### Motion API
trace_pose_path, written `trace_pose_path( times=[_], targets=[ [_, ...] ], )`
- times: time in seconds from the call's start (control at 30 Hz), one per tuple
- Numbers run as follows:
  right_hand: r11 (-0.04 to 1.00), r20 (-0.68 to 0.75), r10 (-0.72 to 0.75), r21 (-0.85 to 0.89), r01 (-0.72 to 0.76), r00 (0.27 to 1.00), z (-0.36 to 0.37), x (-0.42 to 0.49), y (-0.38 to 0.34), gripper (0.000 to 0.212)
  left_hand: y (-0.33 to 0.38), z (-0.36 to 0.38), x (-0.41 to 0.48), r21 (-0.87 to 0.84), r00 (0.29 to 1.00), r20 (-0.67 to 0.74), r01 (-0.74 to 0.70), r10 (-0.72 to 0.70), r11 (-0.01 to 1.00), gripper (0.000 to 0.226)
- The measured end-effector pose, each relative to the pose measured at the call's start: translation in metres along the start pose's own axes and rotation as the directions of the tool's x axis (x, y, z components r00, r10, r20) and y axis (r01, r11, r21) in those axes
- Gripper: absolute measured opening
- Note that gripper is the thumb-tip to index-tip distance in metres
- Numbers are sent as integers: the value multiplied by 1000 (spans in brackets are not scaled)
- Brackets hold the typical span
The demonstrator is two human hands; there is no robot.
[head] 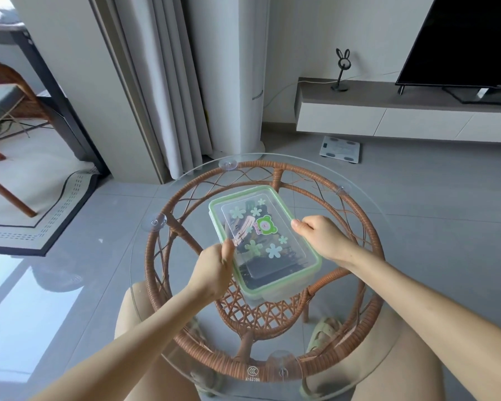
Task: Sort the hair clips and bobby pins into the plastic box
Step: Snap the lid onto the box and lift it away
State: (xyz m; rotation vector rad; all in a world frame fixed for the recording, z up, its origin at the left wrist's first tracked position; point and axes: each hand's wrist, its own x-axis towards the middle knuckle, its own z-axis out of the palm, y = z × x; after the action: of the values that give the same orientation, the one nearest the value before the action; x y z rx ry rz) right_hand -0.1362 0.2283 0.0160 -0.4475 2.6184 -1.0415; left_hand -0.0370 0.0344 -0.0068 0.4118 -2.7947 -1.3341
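- Plastic box (pixel 265 244): sits on the middle of the round glass table (pixel 388 227), long axis running far-left to near-right, its clear lid (pixel 272 227) with green rim laid on top.
- Dark hair clips and bobby pins (pixel 261 264) show dimly through the lid; none lie loose on the glass.
- Left hand (pixel 214 267) pinches the box's left edge, thumb on the lid, fingers curled under.
- Right hand (pixel 318 235) clasps the right long edge, fingers closed around the rim.
- Handling, as a judgement: light, stiff, thin-walled, smooth enough to slide on glass; contents would rattle and shift if tilted.
- Best held by both long edges, at the rim, kept level.
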Motion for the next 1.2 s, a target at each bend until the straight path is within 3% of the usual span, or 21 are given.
trace_pose_path(
  times=[0.1, 0.17, 0.3, 0.43, 0.53, 0.63, 0.7, 0.83, 0.97, 1.03, 1.2],
  targets=[
    [991, -24, 35, 129, -31, 999, 3, -6, 0, 45, -3, -4, 8, -21, 999, 37, -36, 37, 999, 53],
    [991, -63, 47, 127, -39, 997, 7, -9, -2, 46, -5, -9, 13, 6, 997, 60, -48, 47, 999, 56],
    [977, -257, 66, -180, -115, 964, 25, -28, -14, 46, 7, -29, 24, 198, 984, 181, -41, 4, 979, 58],
    [952, -312, 88, -254, -172, 946, 44, -58, -13, 45, 17, -41, 27, 313, 958, 267, 18, -106, 950, 69],
    [977, -207, 191, -50, -206, 959, 44, -62, -10, 51, 13, -32, 11, 70, 930, 283, 223, -234, 972, 74],
    [914, -88, 273, 336, -229, 958, 48, -68, -14, 46, 12, -22, -21, -292, 895, 317, 407, -314, 865, 62],
    [858, -110, 322, 455, -241, 940, 55, -71, -17, 41, 8, -11, -42, -425, 902, 270, 426, -338, 799, 54],
    [780, -127, 435, 548, -302, 892, 70, -79, -32, 35, 4, -5, -72, -581, 938, 108, 328, -328, 745, 43],
    [660, -53, 385, 714, -235, 921, 85, -101, -48, 29, 6, -24, -100, -765, 955, 43, 219, -292, 606, 38],
    [736, -58, 253, 659, -153, 966, 91, -112, -58, 34, 0, -36, -116, -798, 930, -119, 118, -348, 591, 37],
    [861, 45, -43, 508, 14, 998, 97, -108, -77, 56, -40, -81, -169, -810, 758, -377, 9, -532, 587, 34]
  ],
)
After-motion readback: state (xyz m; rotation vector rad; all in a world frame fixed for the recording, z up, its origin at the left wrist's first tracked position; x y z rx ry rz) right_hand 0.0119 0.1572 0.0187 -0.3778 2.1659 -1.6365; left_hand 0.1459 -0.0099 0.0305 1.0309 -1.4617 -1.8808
